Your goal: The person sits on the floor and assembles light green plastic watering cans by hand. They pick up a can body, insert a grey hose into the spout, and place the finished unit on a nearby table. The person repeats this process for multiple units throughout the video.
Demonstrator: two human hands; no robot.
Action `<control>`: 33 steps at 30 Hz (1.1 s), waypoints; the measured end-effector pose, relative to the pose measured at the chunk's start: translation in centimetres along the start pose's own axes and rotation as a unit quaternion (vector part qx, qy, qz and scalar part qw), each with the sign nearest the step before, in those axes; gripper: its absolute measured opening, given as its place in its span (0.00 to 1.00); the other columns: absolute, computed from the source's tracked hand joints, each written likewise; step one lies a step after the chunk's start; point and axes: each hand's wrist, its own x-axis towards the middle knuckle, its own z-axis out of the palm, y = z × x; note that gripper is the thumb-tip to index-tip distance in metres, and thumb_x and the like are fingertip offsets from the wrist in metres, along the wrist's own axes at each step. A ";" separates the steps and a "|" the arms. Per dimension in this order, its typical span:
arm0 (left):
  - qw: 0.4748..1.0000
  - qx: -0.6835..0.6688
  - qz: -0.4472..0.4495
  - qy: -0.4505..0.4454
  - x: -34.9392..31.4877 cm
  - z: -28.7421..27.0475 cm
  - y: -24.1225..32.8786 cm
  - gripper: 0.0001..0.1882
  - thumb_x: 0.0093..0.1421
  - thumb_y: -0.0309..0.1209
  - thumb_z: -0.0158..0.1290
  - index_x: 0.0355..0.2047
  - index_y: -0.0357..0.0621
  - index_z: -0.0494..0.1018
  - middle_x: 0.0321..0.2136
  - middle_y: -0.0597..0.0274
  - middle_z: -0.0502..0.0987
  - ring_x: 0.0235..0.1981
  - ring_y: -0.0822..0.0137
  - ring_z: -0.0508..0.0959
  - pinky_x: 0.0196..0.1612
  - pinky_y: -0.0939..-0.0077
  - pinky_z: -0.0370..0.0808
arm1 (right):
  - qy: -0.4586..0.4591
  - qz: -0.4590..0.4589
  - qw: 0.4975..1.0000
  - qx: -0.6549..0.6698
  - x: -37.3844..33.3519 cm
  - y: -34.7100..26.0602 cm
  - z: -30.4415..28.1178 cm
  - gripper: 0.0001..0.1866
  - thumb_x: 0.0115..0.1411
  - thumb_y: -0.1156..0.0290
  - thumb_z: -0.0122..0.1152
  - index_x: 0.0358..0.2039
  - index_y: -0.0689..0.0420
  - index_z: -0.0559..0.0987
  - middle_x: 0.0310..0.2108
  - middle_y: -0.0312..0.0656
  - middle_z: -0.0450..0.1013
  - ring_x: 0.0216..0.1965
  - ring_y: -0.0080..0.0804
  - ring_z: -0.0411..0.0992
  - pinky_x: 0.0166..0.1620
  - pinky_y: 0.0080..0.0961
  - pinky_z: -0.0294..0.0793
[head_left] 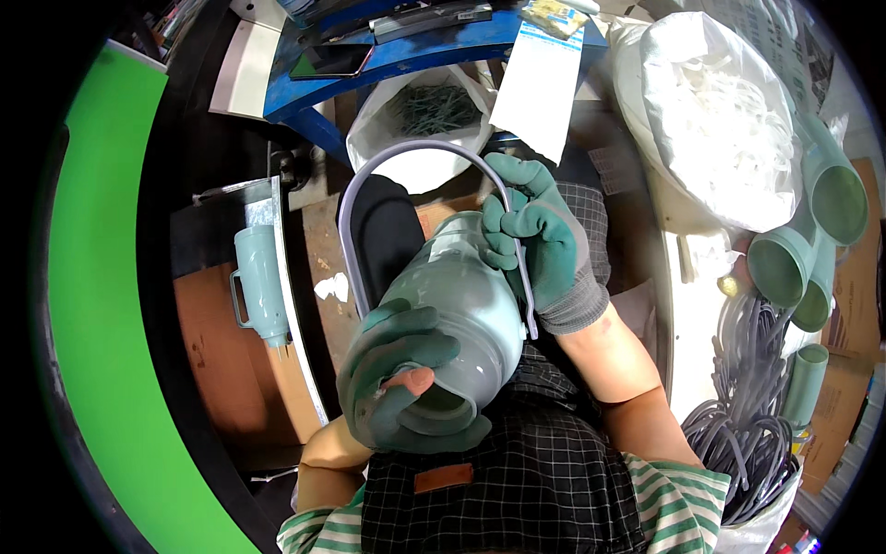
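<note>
A pale green, bottle-shaped plastic flask shell (466, 291) lies tilted over my lap, its open mouth toward me. Wrapped round the mouth end is my left hand (397, 379), in a grey-green glove with the bare thumb tip poking out. My right hand (540, 231), gloved alike, has its fingers closed on the right side of a grey arched carrying handle (406, 148). That handle curves over the far end of the shell. Its right end shows beside the shell; the left end passes behind, so I cannot tell whether it is attached.
Left, a pale green jug (261, 286) lies in a brown-lined box. Ahead are a blue table (388, 63) and a white sack (369, 138) of dark green strips. At right stand a sack of white plastic pieces (729, 129), several green shells (780, 268) and bundled grey handles (743, 434).
</note>
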 end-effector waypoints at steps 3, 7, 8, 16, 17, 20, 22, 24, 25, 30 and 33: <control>0.997 -0.045 -0.057 -0.019 0.1 -0.4 0.0 0.47 0.43 0.42 0.79 0.64 0.57 0.69 0.52 0.55 0.79 0.57 0.45 0.79 0.64 0.47 0.74 | -0.079 -0.133 0.972 -0.179 -1.4 -0.4 1.6 0.23 0.60 0.76 0.55 0.57 0.62 0.73 0.34 0.44 0.75 0.30 0.31 0.73 0.35 0.26 0.77; 0.986 -0.089 -0.144 -0.012 1.7 -1.1 0.0 0.37 0.44 0.37 0.77 0.56 0.50 0.77 0.54 0.55 0.80 0.55 0.49 0.80 0.62 0.51 0.75 | -0.141 -0.250 0.899 -0.329 -2.2 -2.2 2.9 0.24 0.59 0.71 0.65 0.55 0.64 0.74 0.43 0.47 0.77 0.40 0.27 0.76 0.45 0.26 0.77; 0.988 -0.086 -0.127 0.006 2.1 -0.9 -0.6 0.34 0.44 0.37 0.77 0.53 0.48 0.78 0.53 0.55 0.80 0.54 0.50 0.80 0.62 0.52 0.75 | -0.124 -0.248 0.914 -0.296 -2.4 -2.4 3.0 0.25 0.60 0.69 0.67 0.56 0.65 0.74 0.46 0.48 0.78 0.42 0.26 0.77 0.47 0.26 0.77; 0.942 -0.119 -0.147 0.278 4.6 -4.0 -3.4 0.30 0.69 0.44 0.49 0.63 0.34 0.64 0.60 0.46 0.71 0.62 0.51 0.72 0.67 0.53 0.67 | 0.123 -0.200 0.921 -0.312 -4.5 -4.2 -8.1 0.36 0.67 0.66 0.68 0.70 0.64 0.64 0.56 0.49 0.73 0.62 0.35 0.69 0.66 0.33 0.70; 0.943 -0.095 -0.111 0.300 5.4 -3.8 -3.6 0.32 0.69 0.45 0.48 0.64 0.34 0.62 0.62 0.45 0.70 0.63 0.50 0.70 0.69 0.52 0.66 | 0.087 -0.136 0.958 -0.237 -6.0 -4.8 -8.0 0.35 0.68 0.63 0.67 0.70 0.64 0.65 0.59 0.50 0.72 0.62 0.35 0.69 0.66 0.33 0.70; 0.942 -0.077 -0.026 0.327 8.8 -1.8 -2.5 0.37 0.71 0.49 0.44 0.69 0.33 0.55 0.67 0.42 0.64 0.68 0.47 0.65 0.72 0.50 0.61 | 0.077 -0.036 0.994 -0.063 -13.4 -9.9 -4.3 0.32 0.72 0.58 0.62 0.68 0.66 0.68 0.62 0.52 0.72 0.60 0.34 0.73 0.63 0.31 0.75; 0.948 -0.112 -0.006 0.298 10.0 -0.1 -3.2 0.40 0.72 0.52 0.41 0.72 0.33 0.51 0.70 0.40 0.60 0.71 0.45 0.62 0.74 0.49 0.57 | 0.138 -0.202 0.967 -0.072 -16.9 -12.5 -3.9 0.33 0.71 0.58 0.63 0.68 0.65 0.67 0.58 0.50 0.75 0.56 0.37 0.77 0.57 0.34 0.80; 0.962 -0.131 0.008 0.241 10.2 1.1 -2.1 0.43 0.74 0.54 0.39 0.76 0.32 0.47 0.73 0.37 0.57 0.75 0.43 0.58 0.76 0.47 0.54 | 0.237 -0.341 0.895 -0.165 -21.1 -15.9 -2.5 0.38 0.73 0.44 0.54 0.70 0.60 0.65 0.62 0.50 0.73 0.60 0.43 0.75 0.61 0.43 0.78; 0.975 -0.125 0.003 0.183 10.0 1.1 -1.7 0.43 0.74 0.56 0.36 0.76 0.33 0.47 0.73 0.37 0.57 0.74 0.42 0.59 0.77 0.47 0.52 | 0.264 -0.458 0.822 -0.213 -22.3 -17.5 -2.5 0.34 0.76 0.47 0.49 0.71 0.59 0.65 0.65 0.50 0.70 0.64 0.44 0.72 0.64 0.46 0.75; 0.972 -0.176 -0.096 0.123 6.7 0.5 -5.5 0.41 0.75 0.55 0.38 0.74 0.34 0.53 0.70 0.42 0.63 0.69 0.49 0.67 0.72 0.52 0.61 | 0.326 -0.706 0.585 -0.231 -26.7 -26.9 -6.4 0.28 0.76 0.55 0.52 0.67 0.63 0.69 0.60 0.48 0.73 0.61 0.44 0.74 0.63 0.43 0.75; 0.954 -0.241 -0.139 0.111 5.3 0.1 -8.1 0.36 0.77 0.49 0.39 0.73 0.33 0.57 0.66 0.46 0.69 0.64 0.53 0.71 0.69 0.55 0.66 | 0.499 -0.696 0.492 -0.157 -33.2 -34.9 -18.9 0.18 0.73 0.59 0.59 0.48 0.63 0.82 0.38 0.40 0.78 0.38 0.28 0.79 0.41 0.25 0.79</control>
